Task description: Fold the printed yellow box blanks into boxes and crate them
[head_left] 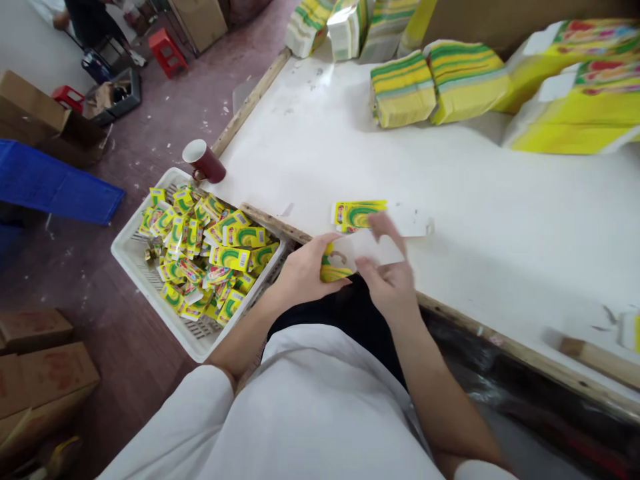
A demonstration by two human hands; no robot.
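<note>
My left hand (306,265) grips a small yellow and green packet (332,268) at the near edge of the white table (500,220). My right hand (389,270) is on the packet's white card end, fingers blurred by motion. Just beyond the hands lies another yellow and green packet on a white card (361,215). To the left, a white plastic basket (131,257) holds several of the same small packets (210,250).
A dark red mug (204,161) stands at the basket's far corner. Stacks of yellow and green wrapped bundles (433,87) line the table's far side. Cardboard boxes (40,373), a blue crate (55,187) and red stools (167,50) stand on the floor at left.
</note>
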